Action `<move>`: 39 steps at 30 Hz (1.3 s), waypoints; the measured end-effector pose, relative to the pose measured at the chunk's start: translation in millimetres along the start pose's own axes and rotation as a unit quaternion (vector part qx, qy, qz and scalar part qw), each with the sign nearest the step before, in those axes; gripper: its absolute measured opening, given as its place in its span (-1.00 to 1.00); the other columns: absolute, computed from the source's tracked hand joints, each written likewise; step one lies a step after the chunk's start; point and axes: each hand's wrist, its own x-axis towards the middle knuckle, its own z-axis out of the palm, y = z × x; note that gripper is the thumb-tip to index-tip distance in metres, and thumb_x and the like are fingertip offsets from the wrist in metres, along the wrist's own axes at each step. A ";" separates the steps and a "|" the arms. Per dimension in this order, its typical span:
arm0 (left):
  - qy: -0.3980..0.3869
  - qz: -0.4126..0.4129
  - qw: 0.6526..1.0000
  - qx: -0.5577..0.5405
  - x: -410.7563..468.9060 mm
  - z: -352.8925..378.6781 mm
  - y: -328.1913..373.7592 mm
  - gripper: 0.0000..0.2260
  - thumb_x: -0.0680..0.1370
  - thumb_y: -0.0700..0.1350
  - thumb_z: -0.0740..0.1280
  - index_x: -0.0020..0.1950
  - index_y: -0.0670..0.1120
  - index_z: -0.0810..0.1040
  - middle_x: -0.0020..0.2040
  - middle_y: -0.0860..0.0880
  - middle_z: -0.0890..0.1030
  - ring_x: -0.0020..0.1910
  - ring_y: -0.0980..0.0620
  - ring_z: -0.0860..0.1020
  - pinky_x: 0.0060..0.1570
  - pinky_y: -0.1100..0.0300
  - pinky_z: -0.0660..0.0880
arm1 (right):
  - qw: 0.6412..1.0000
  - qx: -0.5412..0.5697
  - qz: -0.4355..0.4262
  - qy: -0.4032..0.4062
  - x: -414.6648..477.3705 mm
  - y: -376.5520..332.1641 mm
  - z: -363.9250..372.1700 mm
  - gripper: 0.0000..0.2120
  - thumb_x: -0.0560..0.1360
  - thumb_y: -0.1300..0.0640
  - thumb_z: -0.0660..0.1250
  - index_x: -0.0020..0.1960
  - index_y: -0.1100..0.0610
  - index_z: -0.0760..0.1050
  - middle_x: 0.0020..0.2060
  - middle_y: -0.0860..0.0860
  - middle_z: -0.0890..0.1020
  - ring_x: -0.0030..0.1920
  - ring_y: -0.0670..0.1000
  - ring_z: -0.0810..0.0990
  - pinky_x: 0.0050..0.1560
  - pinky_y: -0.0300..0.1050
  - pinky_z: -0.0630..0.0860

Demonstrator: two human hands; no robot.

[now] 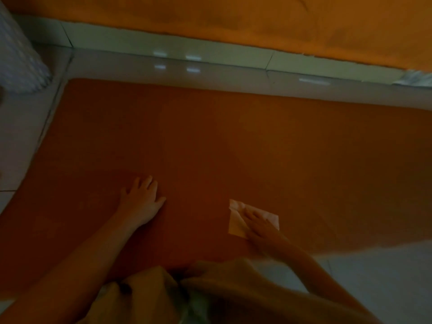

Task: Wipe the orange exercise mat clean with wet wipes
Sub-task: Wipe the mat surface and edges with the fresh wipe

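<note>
Head view (only one): the orange exercise mat lies flat on the tiled floor. Its long axis runs L-R across the frame. The far edge is parallel to the skirting and the rounded L end shows at the left. The R end runs out of frame.

A wet wipe is spread on the mat, close to the near long edge and a bit R of the person's midline. The right hand sits on top of it, forearm coming in from lower R. It's blurred, but the fingers look laid flat and pointing up-left, so it's pressing the wipe down, not bunching or pinching it.

The left hand is on bare mat, well apart from the wipe to its L. Palm down, fingers spread and straight, holding nothing; prob. a brace for body weight.

Key relation: nearly all the mat lies beyond the wipe (away from the person) and out to both sides. Only a thin strip lies btw wipe and near edge. So I'd judge the next stroke goes forward or sideways along the long axis. The R hand is the one to do it, since it already has the wipe.

Lighting is dim, so I can't tell wiped from unwiped areas.

Also there: an orange surface above the skirting and a pale patterned object top L.
</note>
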 end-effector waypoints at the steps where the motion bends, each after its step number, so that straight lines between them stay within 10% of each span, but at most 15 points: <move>1: -0.003 -0.001 1.000 -0.003 -0.1 -0.9 -0.9 -0.41 0.64 0.20 0.00 0.59 -0.05 -0.02 0.59 -0.03 -0.11 0.56 -0.13 -0.11 0.48 -0.22 -0.04 | 0.999 -0.030 0.011 -0.007 -2.8 12.0 -3.3 -0.44 0.66 -0.04 0.01 0.49 0.03 -0.25 0.50 -0.10 -0.13 0.52 -0.04 -0.15 0.49 -0.06 -0.16; 7: -0.006 -0.022 1.000 -0.008 3.9 -5.9 8.8 -0.44 0.65 0.16 0.03 0.57 -0.08 0.06 0.59 -0.07 -0.05 0.55 -0.16 -0.05 0.47 -0.24 0.01 | 0.969 -0.220 0.095 -0.062 10.7 62.9 -13.1 -0.32 0.07 0.03 0.67 0.13 0.21 0.60 0.21 0.24 0.57 0.33 0.24 0.36 0.09 0.21 0.52; 10: 0.019 -0.053 0.998 -0.022 10.4 -4.7 21.0 -0.44 0.63 0.20 0.06 0.50 -0.14 0.21 0.55 -0.16 0.07 0.52 -0.24 0.05 0.45 -0.25 0.08 | 0.983 -0.174 0.037 -0.049 4.8 46.6 1.8 -0.27 0.29 -0.23 0.40 0.33 0.14 0.40 0.28 0.20 0.52 0.24 0.29 0.51 0.05 0.26 0.47; 14: 0.046 -0.104 0.993 -0.041 14.9 1.7 46.1 -0.44 0.64 0.17 0.04 0.50 -0.19 0.18 0.53 -0.25 0.05 0.52 -0.29 -0.01 0.45 -0.27 0.00 | 0.996 -0.072 -0.056 -0.023 -29.2 35.7 8.4 -0.26 0.31 -0.50 -0.47 0.40 -0.21 -0.37 0.44 -0.12 -0.32 0.46 -0.03 -0.35 0.39 -0.01 -0.35; 19: 0.126 -0.033 0.991 -0.022 17.7 16.2 55.2 -0.52 0.67 0.03 0.00 0.55 -0.14 0.11 0.56 -0.11 0.06 0.54 -0.12 0.00 0.49 -0.16 0.01 | 0.995 -0.086 0.048 -0.025 -5.1 82.8 5.0 -0.23 0.52 -0.10 0.07 0.53 0.06 -0.31 0.49 0.21 -0.02 0.47 0.34 0.08 0.26 0.46 0.29; 25: 0.122 -0.002 0.993 -0.001 23.4 11.0 53.6 -0.58 0.67 -0.01 0.04 0.52 -0.11 0.22 0.53 -0.08 0.18 0.51 -0.07 0.13 0.46 -0.11 0.14 | 0.999 -0.006 0.028 0.017 40.3 46.2 -8.3 -0.44 0.68 0.01 -0.09 0.47 0.03 -0.42 0.52 0.00 -0.28 0.50 0.12 -0.34 0.46 0.19 -0.26; 31: 0.103 -0.008 0.994 0.020 24.2 8.1 58.3 -0.53 0.66 0.09 0.03 0.50 -0.12 0.24 0.52 -0.10 0.19 0.50 -0.10 0.15 0.44 -0.12 0.19 | 0.998 0.068 0.000 0.005 10.0 50.5 -13.8 -0.53 0.64 -0.13 -0.16 0.44 -0.22 -0.33 0.43 -0.20 -0.33 0.45 -0.09 -0.40 0.40 -0.04 -0.38; 39: 0.105 -0.010 0.994 0.008 21.3 2.6 58.8 -0.51 0.65 0.13 0.05 0.50 -0.10 0.23 0.51 -0.09 0.17 0.51 -0.09 0.12 0.45 -0.11 0.15 | 0.999 -0.026 0.040 0.011 65.8 49.1 -18.3 -0.38 0.50 -0.22 -0.39 0.52 -0.06 -0.36 0.49 -0.02 -0.32 0.51 0.10 -0.33 0.45 0.18 -0.29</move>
